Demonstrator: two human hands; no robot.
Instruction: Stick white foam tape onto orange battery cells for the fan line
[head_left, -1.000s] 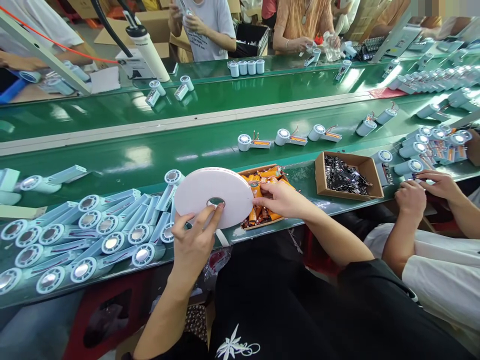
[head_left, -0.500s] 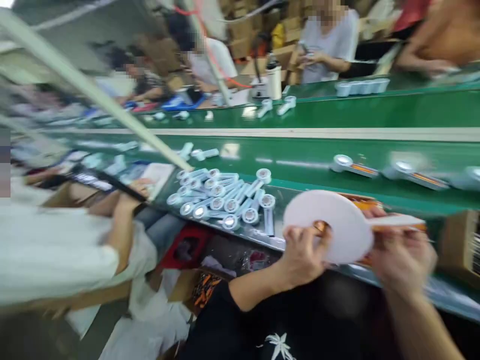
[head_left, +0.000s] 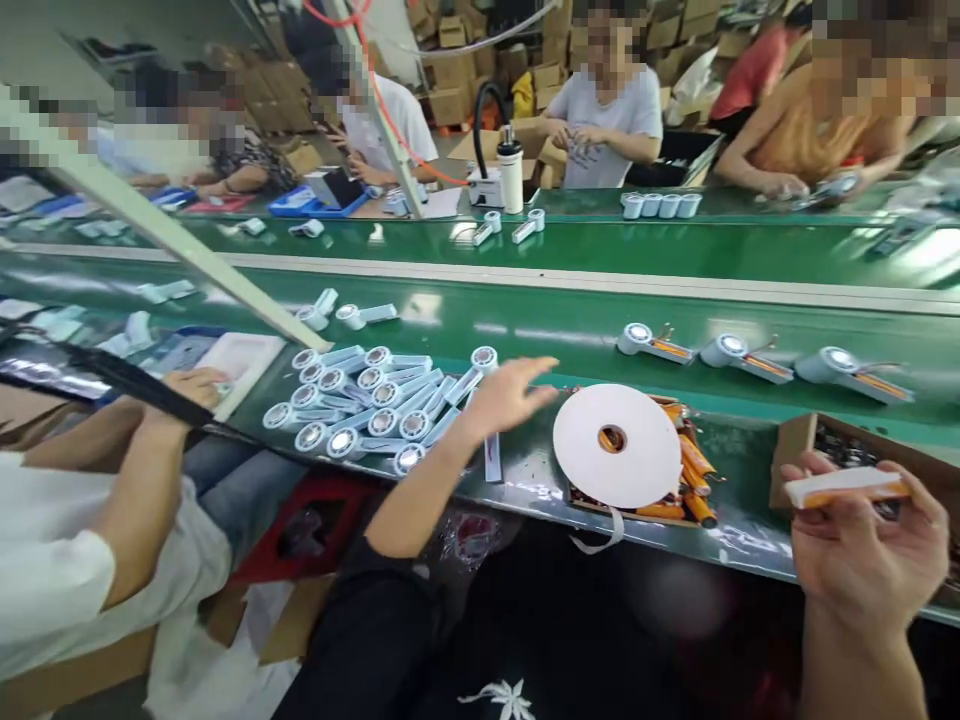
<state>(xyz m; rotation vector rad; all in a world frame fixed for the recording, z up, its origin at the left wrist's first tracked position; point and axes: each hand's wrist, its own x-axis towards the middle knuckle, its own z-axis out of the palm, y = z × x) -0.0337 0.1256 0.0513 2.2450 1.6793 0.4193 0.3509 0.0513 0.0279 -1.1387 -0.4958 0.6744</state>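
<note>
My left hand (head_left: 510,398) reaches over the right end of a pile of light blue handheld fan bodies (head_left: 386,395), its fingers stretched out and holding nothing visible. In my right hand (head_left: 874,550) is an orange cylindrical battery (head_left: 851,490) with a white strip along its top. Between the hands a large white roll of tape (head_left: 585,450) lies flat on a box of orange batteries (head_left: 697,465). A loose tape end (head_left: 604,535) hangs over the bench edge.
Several fan bodies with orange batteries (head_left: 731,352) lie along the green conveyor (head_left: 495,300). A cardboard box (head_left: 795,450) of small dark parts stands by my right hand. A slanted pale post (head_left: 172,225) crosses the left. Co-workers sit across and at my left.
My left hand has let go of the tape roll and moved left to the fan pile. The roll now lies on the battery box. My right hand has moved right with the battery.
</note>
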